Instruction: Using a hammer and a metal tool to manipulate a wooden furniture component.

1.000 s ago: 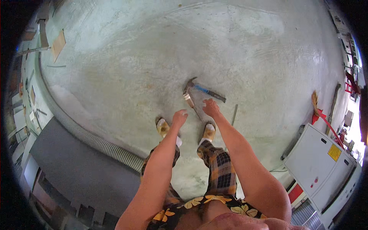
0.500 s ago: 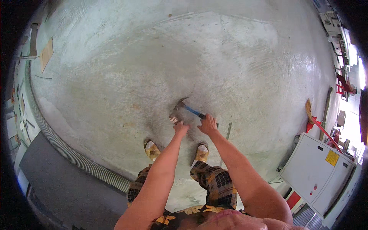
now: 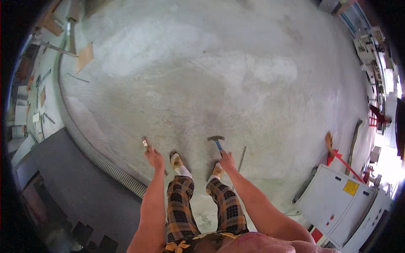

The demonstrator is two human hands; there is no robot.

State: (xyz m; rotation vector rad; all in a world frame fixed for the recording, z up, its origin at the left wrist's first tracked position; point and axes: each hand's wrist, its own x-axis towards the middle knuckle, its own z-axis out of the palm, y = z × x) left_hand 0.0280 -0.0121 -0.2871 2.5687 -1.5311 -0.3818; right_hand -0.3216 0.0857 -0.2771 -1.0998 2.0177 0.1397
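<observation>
I stand on a pale concrete floor and look down at my plaid trousers and sandalled feet. My right hand is closed on the blue handle of a hammer, whose metal head points up and away from me. My left hand is closed on a small brown wooden piece that sticks out above the fist. The two hands are held apart, one outside each foot. A thin metal rod lies on the floor just right of the right hand.
A grey corrugated hose curves along the left beside a dark mat. Wood scraps lie at the upper left. A white cabinet stands at the lower right, with a red-handled tool beside it.
The hands were close together over the hammer on the floor. Now they are apart and raised, the right holding the hammer, the left the wooden piece. The view has risen.
</observation>
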